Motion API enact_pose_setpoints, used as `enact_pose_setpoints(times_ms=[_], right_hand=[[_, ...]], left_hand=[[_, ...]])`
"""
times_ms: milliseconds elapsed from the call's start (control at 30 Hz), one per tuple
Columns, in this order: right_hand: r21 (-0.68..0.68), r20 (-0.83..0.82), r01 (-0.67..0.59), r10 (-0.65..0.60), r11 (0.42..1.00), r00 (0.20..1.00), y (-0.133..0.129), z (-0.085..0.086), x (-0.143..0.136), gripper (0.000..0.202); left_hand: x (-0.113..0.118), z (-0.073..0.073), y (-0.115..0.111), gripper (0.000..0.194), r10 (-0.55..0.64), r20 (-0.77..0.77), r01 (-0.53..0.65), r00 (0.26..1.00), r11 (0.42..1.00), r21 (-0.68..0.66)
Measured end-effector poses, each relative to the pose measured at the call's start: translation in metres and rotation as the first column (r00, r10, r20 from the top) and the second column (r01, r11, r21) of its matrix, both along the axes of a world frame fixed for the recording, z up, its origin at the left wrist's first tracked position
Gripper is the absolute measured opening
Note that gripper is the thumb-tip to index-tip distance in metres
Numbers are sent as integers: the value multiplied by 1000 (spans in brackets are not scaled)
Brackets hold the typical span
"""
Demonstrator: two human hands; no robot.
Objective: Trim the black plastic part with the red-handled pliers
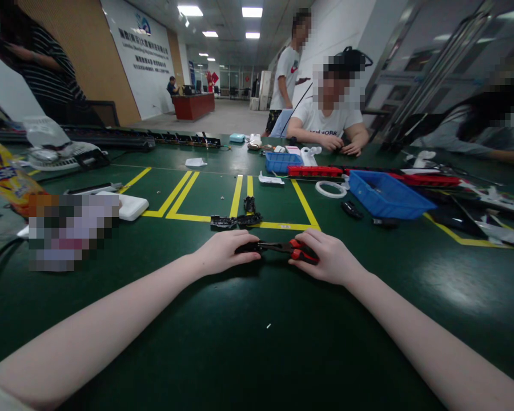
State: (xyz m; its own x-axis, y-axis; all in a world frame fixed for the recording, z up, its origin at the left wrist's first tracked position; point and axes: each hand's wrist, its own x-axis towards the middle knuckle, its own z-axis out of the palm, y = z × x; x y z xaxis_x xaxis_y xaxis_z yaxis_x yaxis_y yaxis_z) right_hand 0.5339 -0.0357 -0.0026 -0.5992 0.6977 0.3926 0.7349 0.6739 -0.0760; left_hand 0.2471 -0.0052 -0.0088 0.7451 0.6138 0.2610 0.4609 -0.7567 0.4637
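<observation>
My left hand (229, 251) is closed round a small black plastic part (247, 248), most of it hidden by the fingers. Red-handled pliers (304, 252) are gripped in my right hand (328, 257), with the handles partly spread. Their dark jaws (276, 246) point left and meet the black part between the two hands. Just beyond, several black plastic pieces (237, 220) lie on the green table (257, 354) near a yellow tape line. A tiny white scrap (268, 326) lies nearer to me.
Blue bins (389, 197) and a white ring (330, 189) stand to the right, with a black piece (351, 210) close by. At left are a white box (131, 206) and a yellow bottle (11, 177). A co-worker (332, 123) sits across the table.
</observation>
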Motion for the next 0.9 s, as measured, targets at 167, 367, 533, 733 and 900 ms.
enact_pose_setpoints(times_ms=[167,367,533,733,900], right_hand=[[1,-10,6,-6,1000,1000,0,-1,0,34],[-3,-24,7,-7,1000,1000,0,0,0,34],[-11,-18,5,-5,1000,1000,0,1,0,34],[-16,-4,10,-10,1000,1000,0,1,0,35],[-12,-1,7,-7,1000,1000,0,1,0,34]], left_hand=[[0,-1,0,38,16,4,-16,1000,1000,10],[1,-2,0,41,15,5,-15,1000,1000,20],[0,-2,0,37,18,17,-18,1000,1000,24],[0,-2,1,34,1,2,-1,1000,1000,1],[0,-2,1,34,2,15,-2,1000,1000,-1]])
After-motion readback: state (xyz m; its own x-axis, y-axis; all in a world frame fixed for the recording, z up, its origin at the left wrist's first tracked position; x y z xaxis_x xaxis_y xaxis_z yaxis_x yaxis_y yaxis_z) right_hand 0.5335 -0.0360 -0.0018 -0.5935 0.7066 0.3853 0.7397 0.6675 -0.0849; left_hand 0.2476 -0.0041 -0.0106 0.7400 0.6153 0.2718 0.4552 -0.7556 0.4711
